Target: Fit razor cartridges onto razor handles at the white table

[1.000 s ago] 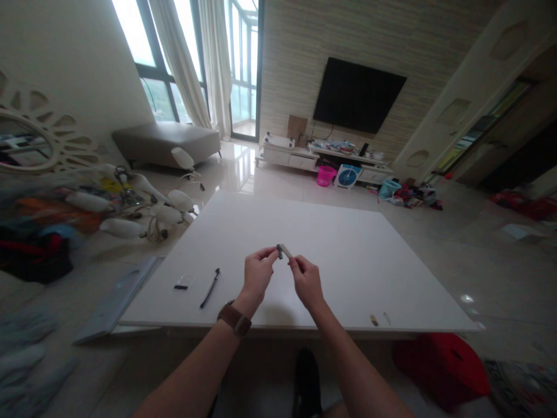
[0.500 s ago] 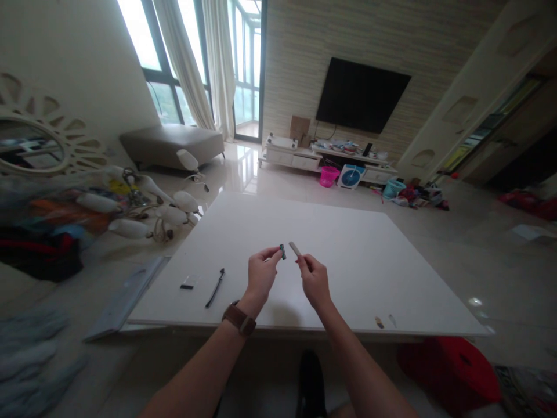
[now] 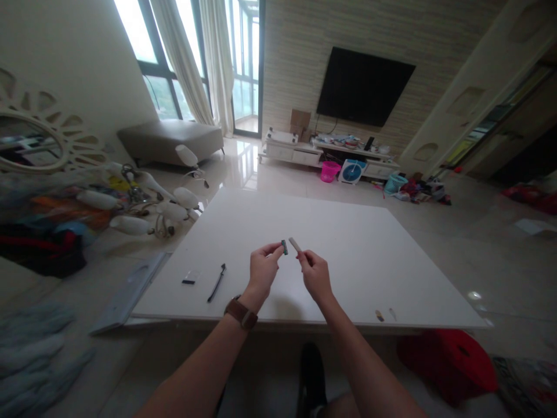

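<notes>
My left hand (image 3: 262,270), with a brown watch on its wrist, pinches a small dark rectangular piece (image 3: 284,247) between thumb and fingertips. Close beside it, my right hand (image 3: 315,275) pinches a thin pale strip (image 3: 295,244) that points up and to the left. The two small pieces sit a short gap apart, above the middle of a white table (image 3: 348,255). Both hands hover over the table without touching it.
On the table's left lie a black pen-like tool (image 3: 216,283) and a small black and white packet (image 3: 190,277). Two tiny bits (image 3: 384,314) lie near the front right edge. A red stool (image 3: 448,363) stands below right; a white chandelier (image 3: 148,206) lies on the floor at left.
One second ago the two small pieces were touching between my fingertips. They have come apart, each hand keeping one. The view has shifted slightly.
</notes>
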A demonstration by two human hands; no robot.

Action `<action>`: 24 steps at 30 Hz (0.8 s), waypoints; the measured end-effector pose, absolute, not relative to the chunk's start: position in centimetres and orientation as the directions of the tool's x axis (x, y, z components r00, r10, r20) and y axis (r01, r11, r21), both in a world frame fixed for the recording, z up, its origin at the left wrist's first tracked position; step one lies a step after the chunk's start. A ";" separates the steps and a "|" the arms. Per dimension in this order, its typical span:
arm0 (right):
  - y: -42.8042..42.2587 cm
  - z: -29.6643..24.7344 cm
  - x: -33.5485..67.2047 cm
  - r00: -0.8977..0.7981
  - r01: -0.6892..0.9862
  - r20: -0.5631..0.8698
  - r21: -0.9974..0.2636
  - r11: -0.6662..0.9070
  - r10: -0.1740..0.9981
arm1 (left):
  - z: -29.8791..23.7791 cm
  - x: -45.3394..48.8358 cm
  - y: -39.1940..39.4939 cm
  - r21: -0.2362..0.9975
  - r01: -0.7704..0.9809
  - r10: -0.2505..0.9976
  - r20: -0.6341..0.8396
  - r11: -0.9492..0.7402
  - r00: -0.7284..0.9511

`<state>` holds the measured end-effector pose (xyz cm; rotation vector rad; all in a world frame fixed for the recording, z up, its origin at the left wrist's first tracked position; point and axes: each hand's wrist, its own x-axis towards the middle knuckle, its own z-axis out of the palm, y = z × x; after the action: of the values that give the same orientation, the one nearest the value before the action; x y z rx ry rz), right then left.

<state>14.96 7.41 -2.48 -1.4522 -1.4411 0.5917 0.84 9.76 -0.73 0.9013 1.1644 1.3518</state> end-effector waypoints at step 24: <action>7.0 -2.1 15.0 0.106 0.576 0.354 -0.784 0.233 0.929 | -0.9 1.0 9.9 0.967 -0.252 0.991 -0.073 0.042 -0.113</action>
<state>14.99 7.03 -2.07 -1.4509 -1.5778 0.4789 1.03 9.89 -0.91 0.9197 1.1330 1.3627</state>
